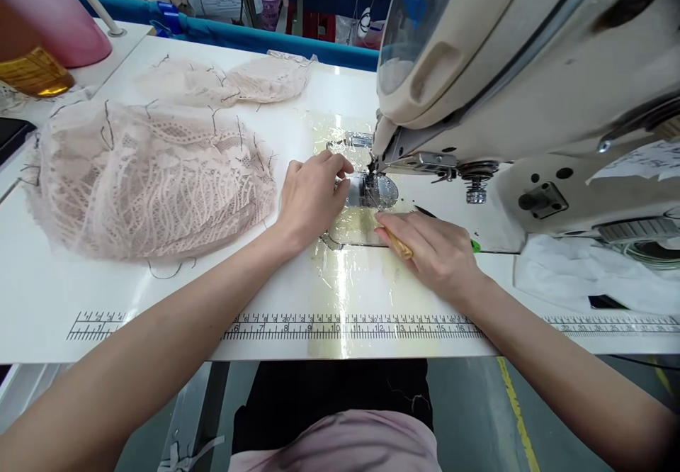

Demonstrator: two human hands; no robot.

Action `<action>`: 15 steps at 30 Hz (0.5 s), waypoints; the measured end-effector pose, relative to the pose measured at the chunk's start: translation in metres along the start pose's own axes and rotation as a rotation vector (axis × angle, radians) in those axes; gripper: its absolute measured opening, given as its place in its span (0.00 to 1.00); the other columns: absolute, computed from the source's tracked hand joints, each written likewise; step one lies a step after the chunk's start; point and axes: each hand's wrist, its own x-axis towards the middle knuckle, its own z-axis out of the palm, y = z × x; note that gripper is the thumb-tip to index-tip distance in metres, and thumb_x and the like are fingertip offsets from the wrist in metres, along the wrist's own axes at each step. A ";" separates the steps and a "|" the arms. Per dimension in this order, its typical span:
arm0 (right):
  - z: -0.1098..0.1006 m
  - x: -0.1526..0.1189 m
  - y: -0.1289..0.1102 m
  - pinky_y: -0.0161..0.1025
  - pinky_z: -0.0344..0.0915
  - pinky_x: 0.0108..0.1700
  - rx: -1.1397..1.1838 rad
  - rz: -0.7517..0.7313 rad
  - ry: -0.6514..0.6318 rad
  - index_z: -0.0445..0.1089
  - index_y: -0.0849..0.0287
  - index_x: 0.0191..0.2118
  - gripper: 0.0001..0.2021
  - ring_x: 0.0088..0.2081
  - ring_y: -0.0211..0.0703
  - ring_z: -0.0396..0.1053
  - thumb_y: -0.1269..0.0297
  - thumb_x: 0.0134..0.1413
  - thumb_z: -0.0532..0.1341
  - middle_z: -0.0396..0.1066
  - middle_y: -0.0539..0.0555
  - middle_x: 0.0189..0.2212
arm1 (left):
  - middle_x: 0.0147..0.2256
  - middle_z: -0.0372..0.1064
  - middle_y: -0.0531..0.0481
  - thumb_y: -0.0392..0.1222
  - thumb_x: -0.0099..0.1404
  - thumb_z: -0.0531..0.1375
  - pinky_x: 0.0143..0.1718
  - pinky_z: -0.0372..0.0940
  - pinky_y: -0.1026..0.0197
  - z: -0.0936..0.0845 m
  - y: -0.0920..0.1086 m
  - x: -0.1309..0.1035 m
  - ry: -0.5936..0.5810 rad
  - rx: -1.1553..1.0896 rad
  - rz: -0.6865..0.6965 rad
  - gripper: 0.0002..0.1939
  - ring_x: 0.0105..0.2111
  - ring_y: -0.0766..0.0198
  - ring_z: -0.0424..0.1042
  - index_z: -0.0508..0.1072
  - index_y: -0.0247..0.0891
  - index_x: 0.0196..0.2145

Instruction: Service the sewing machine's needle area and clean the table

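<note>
My right hand holds a small tool with a yellowish wooden handle, its thin tip pointing at the metal needle plate of the sewing machine. My left hand rests just left of the presser foot, fingers bent toward the plate; what its fingertips hold, if anything, is too small to make out. Left of that hand lies a pile of pale pink lace fabric with loose dark threads. Behind it is a smaller lace piece.
A printed ruler runs along the table's front edge. Bottles of pink and amber liquid stand at the back left. White cloth lies on the right, under the machine arm. Blue fabric edging borders the back.
</note>
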 end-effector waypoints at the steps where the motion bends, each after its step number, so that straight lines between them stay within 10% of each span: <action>1: 0.000 -0.001 0.000 0.33 0.67 0.30 -0.022 -0.026 0.005 0.70 0.67 0.44 0.07 0.30 0.34 0.72 0.71 0.61 0.65 0.77 0.53 0.32 | 0.43 0.75 0.51 0.32 0.68 0.55 0.49 0.58 0.52 0.000 0.000 0.000 -0.003 0.005 -0.001 0.09 0.43 0.60 0.74 0.74 0.40 0.42; 15: 0.001 -0.003 0.002 0.31 0.70 0.29 0.143 0.097 0.067 0.70 0.62 0.44 0.08 0.29 0.34 0.75 0.75 0.59 0.64 0.78 0.51 0.31 | 0.42 0.75 0.51 0.33 0.68 0.54 0.48 0.56 0.52 -0.001 0.000 -0.001 -0.025 0.038 0.018 0.10 0.41 0.59 0.73 0.74 0.40 0.42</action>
